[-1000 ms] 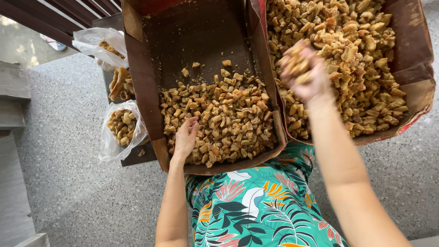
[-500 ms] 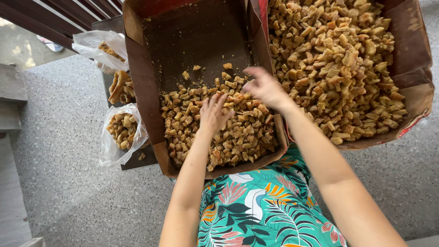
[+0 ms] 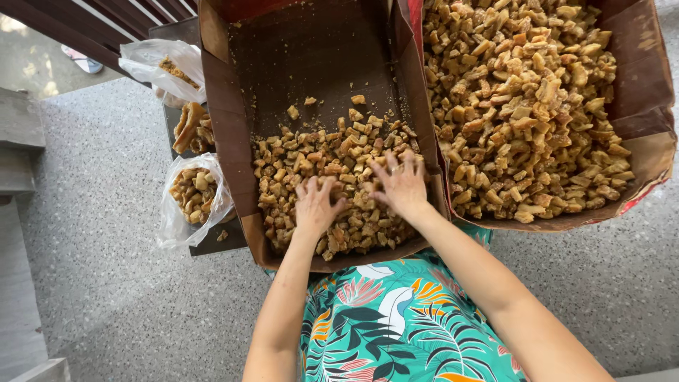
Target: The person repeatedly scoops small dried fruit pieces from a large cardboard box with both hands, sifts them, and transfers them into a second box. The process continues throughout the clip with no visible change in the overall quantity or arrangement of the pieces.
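We have both hands spread flat, fingers splayed, on the golden-brown fried crunchy pieces (image 3: 332,177) heaped at the near end of the left brown cardboard box (image 3: 225,134): left hand (image 3: 316,205) beside right hand (image 3: 403,185), neither gripping anything. The pieces look light, stiff and brittle, best scooped loosely from below. On the right, a fuller cardboard box (image 3: 640,92) with red edges; far left, two clear plastic bags (image 3: 185,201) hold more.
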